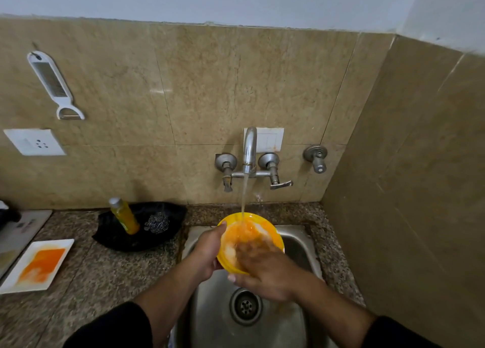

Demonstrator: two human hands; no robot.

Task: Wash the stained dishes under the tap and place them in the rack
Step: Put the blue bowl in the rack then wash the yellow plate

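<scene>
The left hand has a tight grip on the left rim of one yellow bowl, thumb on the far edge. The right hand lies flat and open inside the bowl, fingers blurred. The bowl is tipped on its side, with its open face turned toward the person, above the sink. It is orange and wet inside. Water from one tap falls on its far rim. On the surface at the left lies one white plate with an orange stain. One bottle and one scrubber sit between them.
</scene>
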